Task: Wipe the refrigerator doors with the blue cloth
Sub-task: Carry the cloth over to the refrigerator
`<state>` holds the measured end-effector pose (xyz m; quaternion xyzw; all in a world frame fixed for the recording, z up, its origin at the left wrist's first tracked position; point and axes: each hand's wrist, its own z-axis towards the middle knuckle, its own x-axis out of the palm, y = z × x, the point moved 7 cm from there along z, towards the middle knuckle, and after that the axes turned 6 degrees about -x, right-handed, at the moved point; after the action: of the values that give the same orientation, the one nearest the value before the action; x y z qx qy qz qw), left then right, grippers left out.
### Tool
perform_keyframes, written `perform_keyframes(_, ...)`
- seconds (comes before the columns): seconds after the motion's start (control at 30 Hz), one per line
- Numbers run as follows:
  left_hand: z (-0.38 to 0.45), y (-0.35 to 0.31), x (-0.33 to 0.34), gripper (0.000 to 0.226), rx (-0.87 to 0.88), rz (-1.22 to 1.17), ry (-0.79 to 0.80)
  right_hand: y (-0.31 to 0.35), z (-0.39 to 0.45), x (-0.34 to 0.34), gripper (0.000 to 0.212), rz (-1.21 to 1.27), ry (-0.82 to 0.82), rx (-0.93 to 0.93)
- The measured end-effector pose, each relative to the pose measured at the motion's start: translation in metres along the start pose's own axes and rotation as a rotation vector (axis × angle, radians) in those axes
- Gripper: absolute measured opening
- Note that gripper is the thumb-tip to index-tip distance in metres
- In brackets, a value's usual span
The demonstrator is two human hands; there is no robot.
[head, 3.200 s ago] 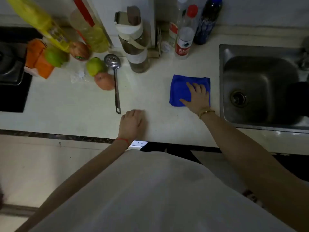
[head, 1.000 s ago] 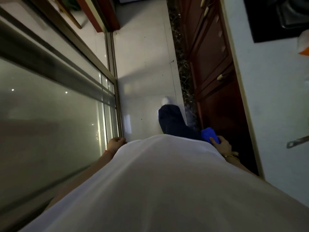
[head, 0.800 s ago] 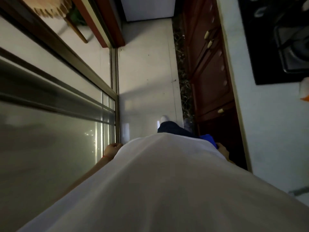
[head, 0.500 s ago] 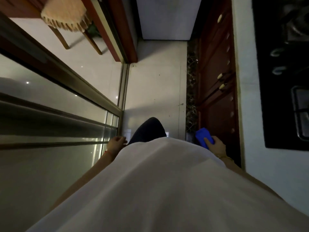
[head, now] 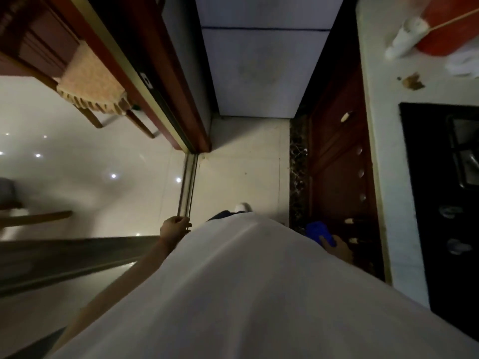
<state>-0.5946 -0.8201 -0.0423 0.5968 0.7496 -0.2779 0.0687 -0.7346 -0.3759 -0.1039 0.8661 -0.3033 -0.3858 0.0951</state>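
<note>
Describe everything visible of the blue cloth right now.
The blue cloth is a bright, solid blue piece of soft-looking fabric, bunched or folded into a compact wad. The right hand grips it low at the person's side, one of the fingers lying across it. It hangs in front of the dark red cabinet doors, partly hidden by the white shirt. It is not touching the refrigerator ahead.

I count 2 hands: left hand (head: 174, 227) and right hand (head: 338, 248). 1 blue cloth (head: 319, 233). 1 fridge (head: 259, 71) w/ 2 door panels visible. 1 shoe (head: 243, 207). 1 chair (head: 92, 84). 1 stovetop (head: 440, 177). 1 red container (head: 451, 24).
</note>
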Motion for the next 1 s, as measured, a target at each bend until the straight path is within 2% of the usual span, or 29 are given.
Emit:
perform_keyframes(0.07, 0.028, -0.044, -0.007, 0.023, 0.010, -0.077, -0.003, 0.039, 0.017, -0.012, 0.048, 0.065, 0.016, -0.001)
perform_keyframes(0.27, 0.075, -0.150, -0.009, 0.030, 0.052, -0.018, 0.000, 0.110, 0.084, -0.040, 0.059, 0.095, 0.009, -0.002)
perform_keyframes(0.3, 0.080, -0.163, -0.006, 0.031, 0.040, -0.005, 0.006, 0.113, 0.100, -0.041, 0.066, 0.102, 0.043, 0.004)
perform_keyframes(0.4, 0.099, -0.193, 0.002, 0.031, -0.018, 0.094, -0.003, 0.095, 0.187, -0.037, 0.120, 0.046, 0.128, -0.023)
perform_keyframes(0.43, 0.106, -0.204, 0.004, 0.031, -0.028, 0.128, -0.019, 0.106, 0.206, -0.045, 0.130, 0.038, 0.123, -0.005)
perform_keyframes(0.47, 0.113, -0.215, 0.004, 0.032, -0.041, 0.150, -0.031, 0.133, 0.212, -0.060, 0.125, 0.047, 0.127, 0.009)
perform_keyframes(0.57, 0.130, -0.256, 0.009, 0.032, -0.072, 0.124, -0.044, 0.235, 0.225, -0.112, 0.060, 0.013, 0.096, -0.076)
perform_keyframes(0.6, 0.133, -0.273, 0.010, 0.032, -0.074, 0.090, -0.054, 0.256, 0.240, -0.126, 0.051, 0.013, 0.046, -0.107)
perform_keyframes(0.73, 0.156, -0.340, 0.016, 0.035, -0.030, -0.078, -0.088, 0.337, 0.296, -0.163, 0.042, 0.003, -0.019, -0.240)
perform_keyframes(0.83, 0.169, -0.379, 0.020, 0.033, -0.022, -0.115, -0.107, 0.380, 0.323, -0.173, 0.035, -0.031, -0.039, -0.326)
perform_keyframes(1.0, 0.187, -0.443, 0.015, 0.032, 0.031, -0.105, -0.082, 0.415, 0.360, -0.165, 0.033, -0.114, 0.033, -0.350)
